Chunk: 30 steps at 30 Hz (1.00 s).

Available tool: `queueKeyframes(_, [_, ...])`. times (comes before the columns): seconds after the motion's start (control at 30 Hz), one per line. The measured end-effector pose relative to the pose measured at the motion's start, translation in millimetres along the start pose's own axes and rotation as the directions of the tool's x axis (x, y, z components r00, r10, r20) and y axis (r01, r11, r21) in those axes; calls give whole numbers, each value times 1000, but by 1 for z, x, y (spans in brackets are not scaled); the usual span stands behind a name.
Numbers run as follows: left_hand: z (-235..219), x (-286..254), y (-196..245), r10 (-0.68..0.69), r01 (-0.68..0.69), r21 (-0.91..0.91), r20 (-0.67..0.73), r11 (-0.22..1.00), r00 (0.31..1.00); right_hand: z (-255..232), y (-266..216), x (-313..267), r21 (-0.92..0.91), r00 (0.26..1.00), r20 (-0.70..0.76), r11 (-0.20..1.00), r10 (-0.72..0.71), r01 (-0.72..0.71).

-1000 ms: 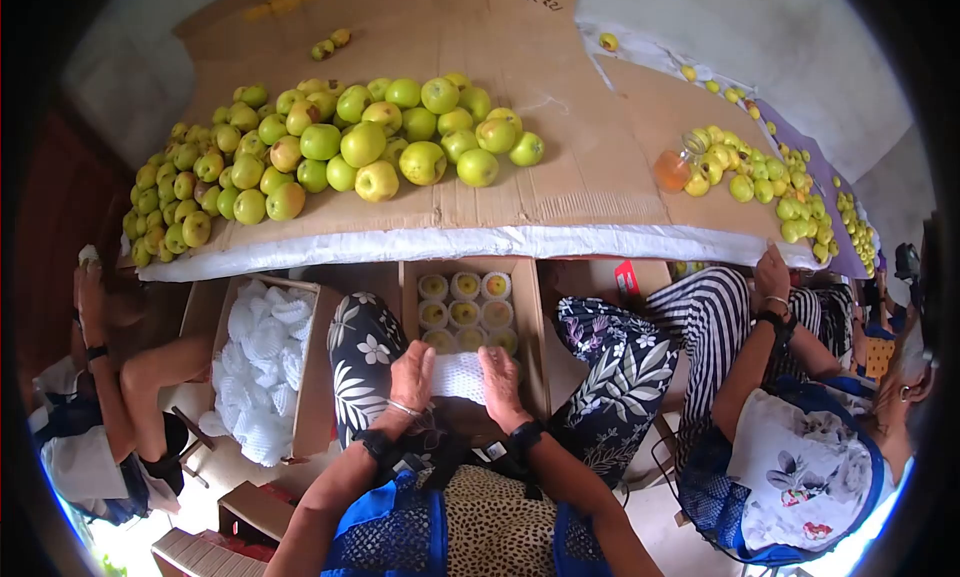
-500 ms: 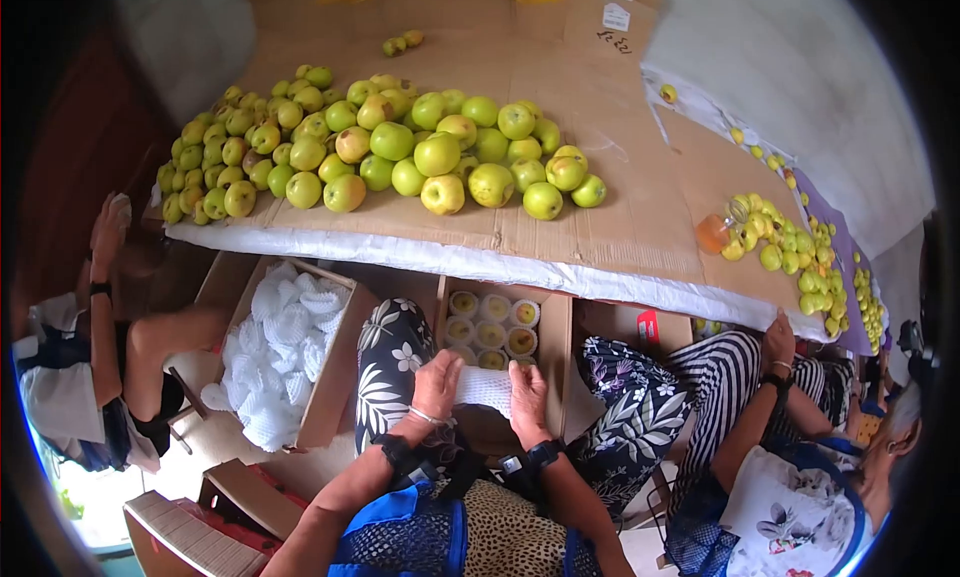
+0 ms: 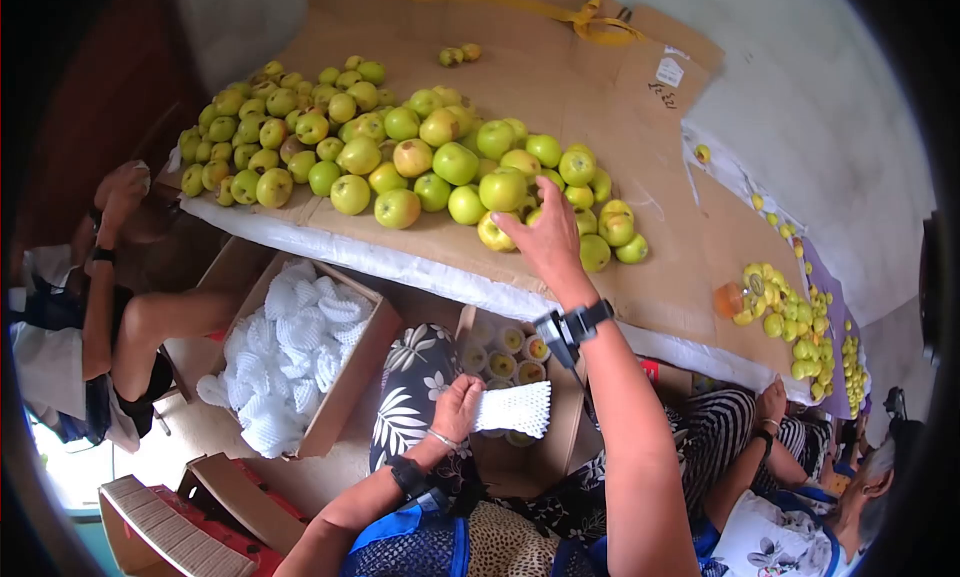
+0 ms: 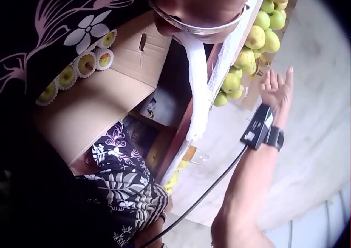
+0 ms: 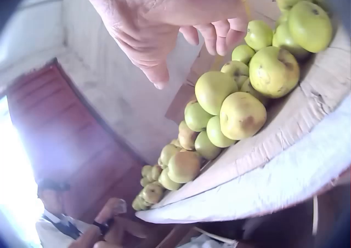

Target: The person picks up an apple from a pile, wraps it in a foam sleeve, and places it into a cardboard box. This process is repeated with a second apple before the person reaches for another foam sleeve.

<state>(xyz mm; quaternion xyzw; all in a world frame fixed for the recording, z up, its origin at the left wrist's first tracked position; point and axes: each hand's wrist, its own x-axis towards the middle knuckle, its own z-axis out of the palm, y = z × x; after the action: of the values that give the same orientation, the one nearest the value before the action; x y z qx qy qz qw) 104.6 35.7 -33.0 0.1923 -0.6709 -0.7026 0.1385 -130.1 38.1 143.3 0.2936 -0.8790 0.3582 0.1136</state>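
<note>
My left hand (image 3: 457, 409) holds a flattened white foam net sleeve (image 3: 514, 410) above an open cardboard box (image 3: 560, 417), between the knees. Inside that box, apples in white foam nets (image 4: 86, 64) stand in rows. My right hand (image 3: 552, 239) is stretched over the front of the apple pile (image 3: 340, 192) on the table. Its thumb and fingers are spread around a large green apple (image 3: 502, 189) in the head view. In the right wrist view, the fingers (image 5: 222, 37) are apart above the apples, and the palm holds nothing.
A cardboard box of white foam nets (image 3: 300, 337) stands to the left. The cardboard-covered table (image 3: 660, 247) has a white front edge. A glass jar (image 3: 732, 298) sits by smaller apples at the right. People sit on both sides; empty cartons (image 3: 190, 517) lie lower left.
My right hand has let go of the foam net and moved up and forward to the apple pile. My left hand still holds the net. The head view has turned left.
</note>
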Motion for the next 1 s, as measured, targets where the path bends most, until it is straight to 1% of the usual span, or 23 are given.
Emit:
queueKeyframes(0.03, [-1, 0, 0, -16, 16, -36, -2, 999, 1000, 9, -3, 10, -53, 1000, -5, 998, 15, -15])
queueKeyframes(0.07, [-2, 0, 1, -15, 16, -29, 3, 999, 1000, 15, -3, 17, -109, 1000, -10, 994, 29, -30])
queueKeyframes(0.17, [-11, 0, 10, -14, 14, -14, 5, 1000, 1000, 28, -13, 32, -249, 992, 75, 965, 101, -79])
queueKeyframes(0.2, [-12, 1, 12, -15, 15, -21, 8, 1000, 1000, 31, -12, 33, -262, 995, 64, 963, 80, -60])
queueKeyframes(0.3, [-10, 2, 5, -7, 8, -30, 16, 1000, 1000, 39, -10, 36, -244, 989, 64, 963, 132, -113])
queueKeyframes(0.37, [-12, 2, 6, 11, -10, -34, 24, 999, 1000, 36, -6, 32, -46, 999, -27, 998, 33, -34])
queueKeyframes(0.4, [-13, 3, 4, -2, 3, -57, 10, 998, 1000, 31, -2, 27, 46, 997, -82, 999, -5, 9])
queueKeyframes(0.43, [-13, 4, 0, -17, 17, -86, 2, 996, 1000, 19, -6, 19, 402, 994, -22, 911, 110, -92])
queueKeyframes(0.47, [-10, 3, -3, -33, 32, -118, -5, 992, 999, 4, -9, 8, 693, 978, 75, 695, 193, -191])
queueKeyframes(0.5, [-9, 3, -1, -23, 24, -188, 7, 982, 1000, -9, -7, -6, 884, 952, 192, 379, 240, -274])
queueKeyframes(0.53, [-7, 5, -5, -34, 33, -239, 0, 971, 999, -22, -1, -20, 927, 903, 374, -60, 212, -370])
queueKeyframes(0.57, [-6, 7, -13, -50, 48, -284, 2, 958, 999, -36, 4, -38, 850, 880, 467, -318, 86, -420])
queueKeyframes(0.63, [-8, 9, -15, -125, 131, -372, 39, 919, 991, -55, 6, -68, 779, 851, 519, -456, 84, -430])
queueKeyframes(0.7, [-7, 11, -16, -112, 120, -428, 45, 896, 993, -66, 11, -92, 743, 838, 538, -521, 91, -420])
queueKeyframes(0.77, [-13, 10, -11, -173, 179, -474, 57, 862, 983, -75, 15, -113, 723, 829, 550, -554, 99, -414])
queueKeyframes(0.8, [-15, 10, -15, -174, 182, -494, 64, 850, 983, -79, 17, -124, 705, 822, 561, -579, 102, -409])
queueKeyframes(0.83, [-16, 8, -11, -181, 206, -540, 100, 816, 978, -84, 20, -135, 687, 811, 574, -604, 109, -405])
queueKeyframes(0.87, [-17, 5, -6, -228, 262, -560, 132, 786, 965, -90, 20, -144, 677, 810, 579, -608, 92, -415])
queueKeyframes(0.9, [-19, 5, -1, -268, 310, -578, 159, 755, 950, -94, 25, -153, 687, 824, 562, -594, 69, -418])
queueKeyframes(0.93, [-23, 4, 3, -243, 326, -599, 218, 731, 945, -95, 30, -162, 695, 839, 543, -582, 39, -423])
queueKeyframes(0.97, [-23, 3, 5, -230, 315, -611, 215, 726, 949, -95, 34, -171, 701, 851, 525, -570, 4, -429])
queueKeyframes(1.0, [-24, 3, 3, -222, 301, -573, 206, 762, 953, -99, 35, -179, 755, 854, 518, -491, 42, -434])
